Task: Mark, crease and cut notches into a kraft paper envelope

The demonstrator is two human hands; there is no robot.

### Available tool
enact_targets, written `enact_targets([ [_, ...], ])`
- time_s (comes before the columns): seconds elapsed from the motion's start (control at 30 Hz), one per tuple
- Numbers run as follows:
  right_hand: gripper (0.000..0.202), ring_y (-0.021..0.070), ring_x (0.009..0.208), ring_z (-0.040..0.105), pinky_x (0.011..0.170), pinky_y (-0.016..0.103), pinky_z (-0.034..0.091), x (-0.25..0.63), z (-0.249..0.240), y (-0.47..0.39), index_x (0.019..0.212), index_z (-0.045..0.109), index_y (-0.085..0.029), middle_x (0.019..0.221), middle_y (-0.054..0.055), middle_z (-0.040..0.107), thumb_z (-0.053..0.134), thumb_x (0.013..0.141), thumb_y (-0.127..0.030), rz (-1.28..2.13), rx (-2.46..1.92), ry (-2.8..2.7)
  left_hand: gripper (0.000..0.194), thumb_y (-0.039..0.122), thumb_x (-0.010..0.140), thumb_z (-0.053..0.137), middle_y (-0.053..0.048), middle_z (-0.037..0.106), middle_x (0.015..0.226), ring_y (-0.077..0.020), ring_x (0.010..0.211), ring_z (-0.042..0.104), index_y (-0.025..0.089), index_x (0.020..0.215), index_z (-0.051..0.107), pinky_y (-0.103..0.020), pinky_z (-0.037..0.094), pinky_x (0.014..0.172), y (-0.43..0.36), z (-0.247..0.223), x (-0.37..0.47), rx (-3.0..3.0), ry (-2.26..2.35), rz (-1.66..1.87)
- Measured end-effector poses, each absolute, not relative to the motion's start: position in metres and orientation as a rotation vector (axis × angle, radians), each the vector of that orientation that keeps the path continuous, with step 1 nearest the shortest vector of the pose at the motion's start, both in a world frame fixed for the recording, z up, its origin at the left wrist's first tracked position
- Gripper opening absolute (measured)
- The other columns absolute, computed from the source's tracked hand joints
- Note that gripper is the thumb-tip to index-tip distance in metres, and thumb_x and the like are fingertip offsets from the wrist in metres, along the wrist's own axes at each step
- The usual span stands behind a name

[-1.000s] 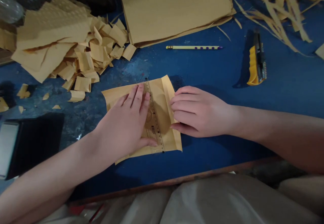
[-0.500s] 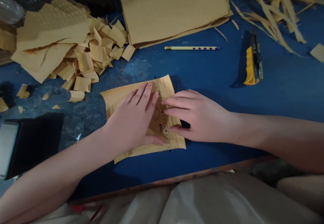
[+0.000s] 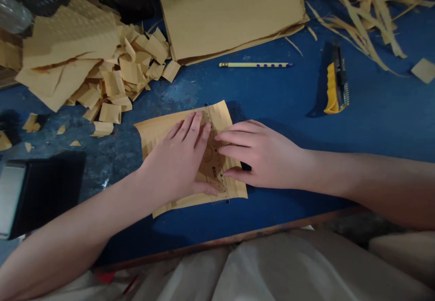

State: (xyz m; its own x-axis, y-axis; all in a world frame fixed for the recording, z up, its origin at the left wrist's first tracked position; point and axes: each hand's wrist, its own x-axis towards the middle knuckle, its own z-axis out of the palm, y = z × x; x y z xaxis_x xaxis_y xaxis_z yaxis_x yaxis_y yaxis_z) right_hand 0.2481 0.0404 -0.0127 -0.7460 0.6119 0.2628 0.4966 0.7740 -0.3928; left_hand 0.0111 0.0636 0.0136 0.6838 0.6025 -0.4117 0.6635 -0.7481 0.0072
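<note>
A small sheet of brown paper [image 3: 222,115] with crease lines lies at a slant on the blue table. Across its right part rests a clear plastic ruler [image 3: 214,158] with dark markings. My left hand [image 3: 173,160] lies flat over the paper and the ruler's left side, fingers stretched and thumb apart. From the right, my right hand [image 3: 268,156] reaches in with extended fingers; its fingertips touch down along the ruler's right edge. Neither hand is wrapped round anything. Both palms' undersides are hidden, as is the paper beneath the left hand.
Brown paper scraps [image 3: 115,81] heap up at the back left. Behind the hands are a stack of paper sheets [image 3: 234,15] and a pencil [image 3: 254,65]. A yellow box cutter [image 3: 333,88] lies right, near paper strips [image 3: 367,11]. A black object [image 3: 47,192] sits left.
Both hands keep practically the same pose on the ruler and paper. The view has shifted slightly, so things at the right appear a little further left.
</note>
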Motion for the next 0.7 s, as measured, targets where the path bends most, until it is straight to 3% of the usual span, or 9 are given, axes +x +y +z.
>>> enact_targets([
  [0.7, 0.030, 0.0366, 0.116, 0.069, 0.091, 0.053, 0.059, 0.2495, -0.0156, 0.0404, 0.110, 0.078, -0.010, 0.126, 0.020, 0.076, 0.070, 0.100, -0.037, 0.402, -0.840, -2.578, 0.147, 0.098, 0.072, 0.064, -0.033, 0.006, 0.178, -0.0483, 0.168, 0.010, -0.003, 0.169, 0.019, -0.056, 0.015, 0.135, 0.0630, 0.0107, 0.0105, 2.723, 1.025, -0.585],
])
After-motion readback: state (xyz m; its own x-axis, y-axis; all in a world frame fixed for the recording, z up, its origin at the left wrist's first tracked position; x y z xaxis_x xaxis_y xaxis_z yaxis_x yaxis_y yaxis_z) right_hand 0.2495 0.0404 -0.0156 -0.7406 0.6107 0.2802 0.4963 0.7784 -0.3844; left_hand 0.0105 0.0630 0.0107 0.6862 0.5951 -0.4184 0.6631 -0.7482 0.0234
